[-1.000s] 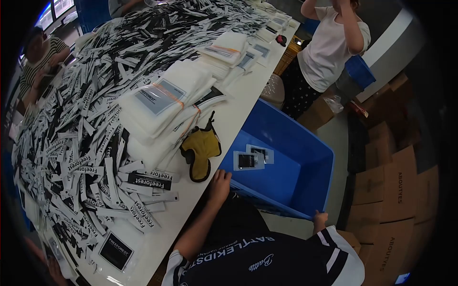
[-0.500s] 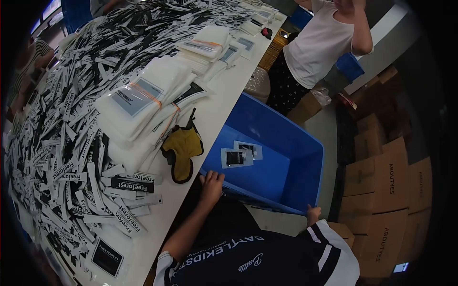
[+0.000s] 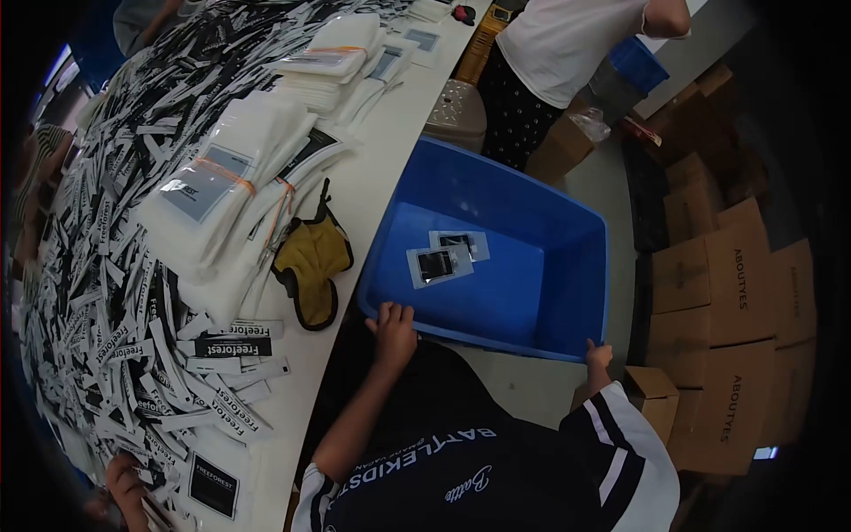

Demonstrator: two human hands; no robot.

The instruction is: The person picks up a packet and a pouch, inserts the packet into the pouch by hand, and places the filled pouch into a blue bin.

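Note:
A blue bin [image 3: 496,332] stands beside the table, with two clear packets [image 3: 436,264] holding dark contents on its floor. My left hand [image 3: 393,335] has its fingers hooked over the near left rim. At the near right corner, my right hand [image 3: 599,355] grips the same rim. On the table edge left of the bin lies a mustard pouch with black trim [image 3: 315,262]. Banded stacks of clear bags [image 3: 208,191] rest behind it, next to a large heap of black and white Freeforest strips [image 3: 115,239].
Cardboard boxes [image 3: 740,275] are stacked on the right. A person in a white shirt [image 3: 558,53] stands beyond the bin, near a stool [image 3: 458,111]. Another person's hand [image 3: 127,488] is at the table's lower left.
The bin appears slightly higher in view, with both my hands still on its rim. My view has shifted right. Another person's hand has appeared at the lower left.

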